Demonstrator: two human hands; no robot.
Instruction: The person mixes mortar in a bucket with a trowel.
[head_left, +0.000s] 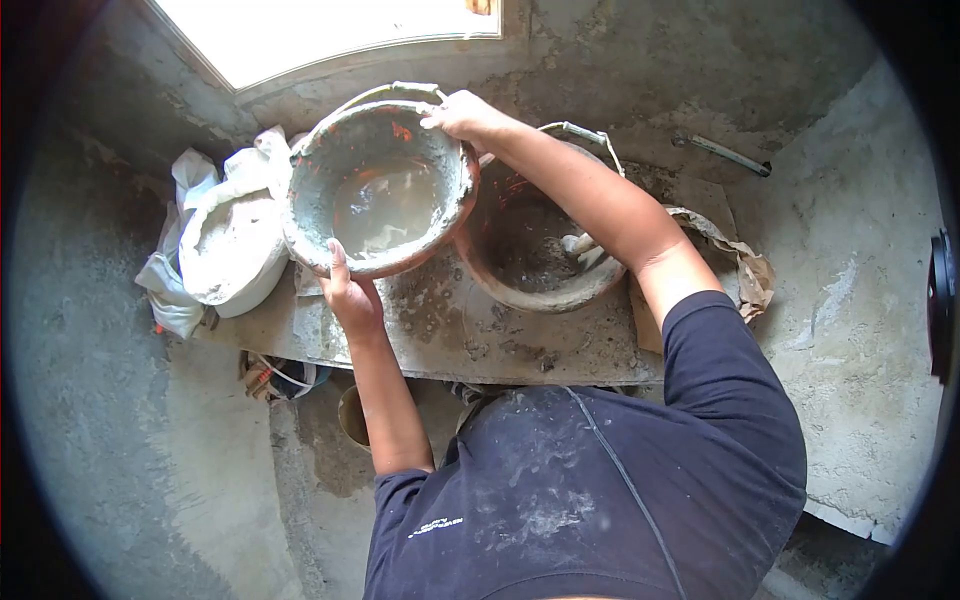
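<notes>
A cement-crusted bucket [462,215] with murky water in its bottom is between my hands, tilted so its inside faces me. My left hand [352,300] grips the near rim, thumb over the edge, fingers hidden below. At the far right of the rim, my right hand [462,116] is closed on it close to where the wire handle joins. Just right of it stands a second bucket [540,298], dark inside, partly covered by my right forearm. A pale tool handle [580,243] leans inside that second bucket.
A white tub of pale powder [245,285] stands at left beside white bags [172,285]. Both buckets are over a cement-stained board [430,325]. A torn paper sack [752,280] lies right; a pipe [730,155] juts from the wall. Below the board are another container [352,415] and a bag [285,375].
</notes>
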